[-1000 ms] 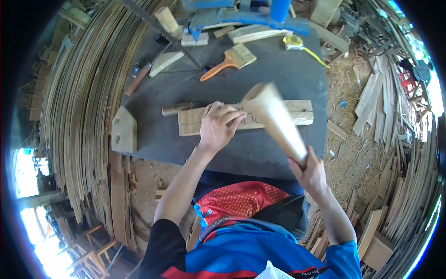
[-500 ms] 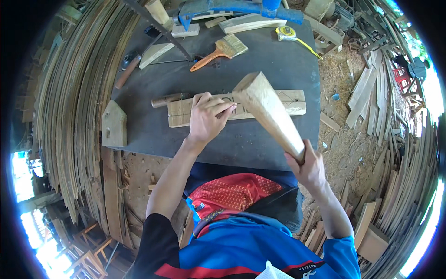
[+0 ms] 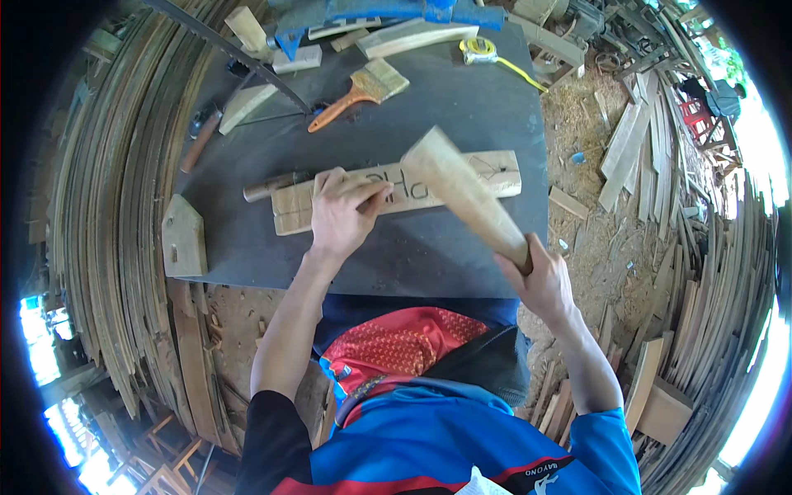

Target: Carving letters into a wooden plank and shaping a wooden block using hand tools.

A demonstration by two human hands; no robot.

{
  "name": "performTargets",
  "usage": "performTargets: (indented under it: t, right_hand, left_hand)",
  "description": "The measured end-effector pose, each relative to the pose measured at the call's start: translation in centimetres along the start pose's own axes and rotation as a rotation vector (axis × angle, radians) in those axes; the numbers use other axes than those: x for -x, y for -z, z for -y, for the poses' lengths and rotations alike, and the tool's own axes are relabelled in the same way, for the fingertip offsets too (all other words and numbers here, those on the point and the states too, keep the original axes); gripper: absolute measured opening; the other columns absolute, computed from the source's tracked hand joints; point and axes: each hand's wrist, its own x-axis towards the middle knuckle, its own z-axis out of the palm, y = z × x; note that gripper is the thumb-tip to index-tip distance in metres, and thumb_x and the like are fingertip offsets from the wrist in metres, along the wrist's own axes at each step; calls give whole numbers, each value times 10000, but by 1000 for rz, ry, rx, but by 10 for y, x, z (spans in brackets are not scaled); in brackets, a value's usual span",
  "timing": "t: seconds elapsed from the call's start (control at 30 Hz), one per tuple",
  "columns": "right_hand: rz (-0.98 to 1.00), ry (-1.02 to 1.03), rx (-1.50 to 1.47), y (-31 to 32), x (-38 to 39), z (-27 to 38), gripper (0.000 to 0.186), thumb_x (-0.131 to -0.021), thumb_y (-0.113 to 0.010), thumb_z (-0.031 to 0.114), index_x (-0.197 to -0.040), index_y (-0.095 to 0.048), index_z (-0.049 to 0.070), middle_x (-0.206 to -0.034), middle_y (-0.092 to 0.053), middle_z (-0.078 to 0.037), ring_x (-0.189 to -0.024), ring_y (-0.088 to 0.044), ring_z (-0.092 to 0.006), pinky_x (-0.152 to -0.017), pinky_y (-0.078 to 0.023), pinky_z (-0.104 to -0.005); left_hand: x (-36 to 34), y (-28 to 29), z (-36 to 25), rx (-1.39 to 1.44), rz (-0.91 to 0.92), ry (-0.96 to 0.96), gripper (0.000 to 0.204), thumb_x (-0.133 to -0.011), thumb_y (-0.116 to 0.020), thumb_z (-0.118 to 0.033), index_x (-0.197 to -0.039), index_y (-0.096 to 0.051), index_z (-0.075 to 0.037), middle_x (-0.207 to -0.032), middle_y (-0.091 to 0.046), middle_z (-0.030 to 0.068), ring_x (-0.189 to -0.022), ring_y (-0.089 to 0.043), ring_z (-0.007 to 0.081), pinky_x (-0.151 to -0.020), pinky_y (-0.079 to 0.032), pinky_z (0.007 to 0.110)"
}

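Observation:
My right hand (image 3: pixel 538 274) is closed round the narrow end of a pale wooden mallet (image 3: pixel 462 198), whose broad end hangs over a light wooden board (image 3: pixel 293 213) with dark markings, lying on the dark tabletop (image 3: pixel 396 264). At the board’s left half, my left hand (image 3: pixel 345 213) has its fingers curled and pressed together over the markings; whatever they hold is hidden. Just behind the board’s left end lies a round wooden tool handle (image 3: pixel 260 190), partly covered.
Around the tabletop’s back lie a paintbrush (image 3: pixel 346 103), yellow tape measure (image 3: pixel 478 49), saw blade (image 3: pixel 239 62), blue metal tool (image 3: pixel 388 11) and several offcuts. A pointed wood block (image 3: pixel 186 235) sits at front left. Plank stacks (image 3: pixel 124 206) and scattered scrap (image 3: pixel 627 148) flank the table.
The whole scene has shifted leftward in the view. The mallet is still raised over the board in my right hand, with slight movement; my left hand stays curled at the board.

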Motion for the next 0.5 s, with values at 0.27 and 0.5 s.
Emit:
performTargets:
  t: [0.27,0.5]
  right_hand:
    - [6,-354,-362,-14,-24,4,493,-992,-689,420,-961,-615,-66,-735,-637,-293,-698,-668,-444,-660,-503,-473]
    - [2,-387,-363,-16,-31,5,505,-999,-673,443,-1026,-656,-61,-809,-691,-280,-794,-707,-436,-719,-521,-470]
  left_hand:
    - [-1,4,-8,131,-1,58,88,-875,-800,-72,-963,-795,-83,-859,-731,14,-749,-629,190,-680,-511,322]
    - [-2,3,0,92,-4,-99,148,-871,-790,-33,-1012,-782,-73,-889,-735,18,-748,-648,192,-682,-523,326]
